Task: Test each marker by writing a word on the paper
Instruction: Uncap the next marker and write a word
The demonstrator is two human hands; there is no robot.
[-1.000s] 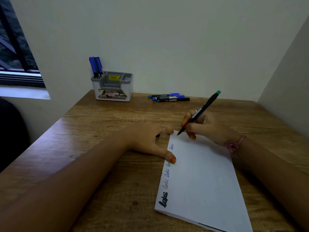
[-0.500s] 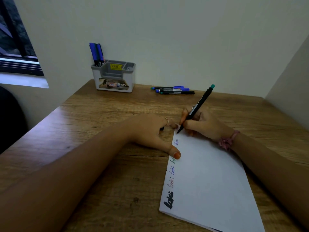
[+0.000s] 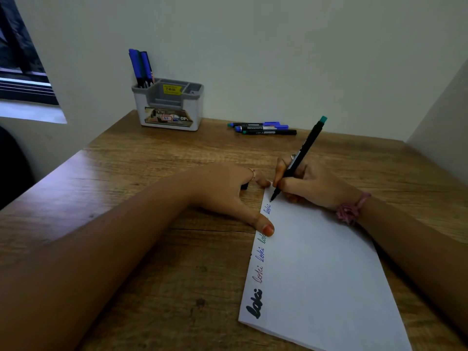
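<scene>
A wood-grain desk (image 3: pixel 157 173) set into a pale-walled corner, a dark window (image 3: pixel 22 64) at the far left. On it a white sheet of paper (image 3: pixel 324 274) lies angled toward the near right, with the word "loki" written several times along its left edge: a thick black one nearest the camera, then thinner ones in red, blue and green, and another blue one near the top.

The right hand (image 3: pixel 311 186) pinches a black marker with a teal end (image 3: pixel 301 155) between thumb and curled fingers, the barrel tilted up and to the right, its tip touching the paper at the top left corner just above the last word. A pink band (image 3: pixel 350 210) circles that wrist.

The left hand (image 3: pixel 228 191) rests on the desk beside the sheet, its thumb stretched out and pressing the paper's left edge, a fingertip touching the top corner; a ring shows on one finger, and a small dark object sits under the curled fingers, too hidden to identify.

At the back, a grey-and-white pen holder (image 3: pixel 168 107) with a yellow price sticker holds blue markers (image 3: pixel 140 67) upright in its left compartment. Three more markers (image 3: pixel 263 127) lie side by side on the desk to its right, near the wall.
</scene>
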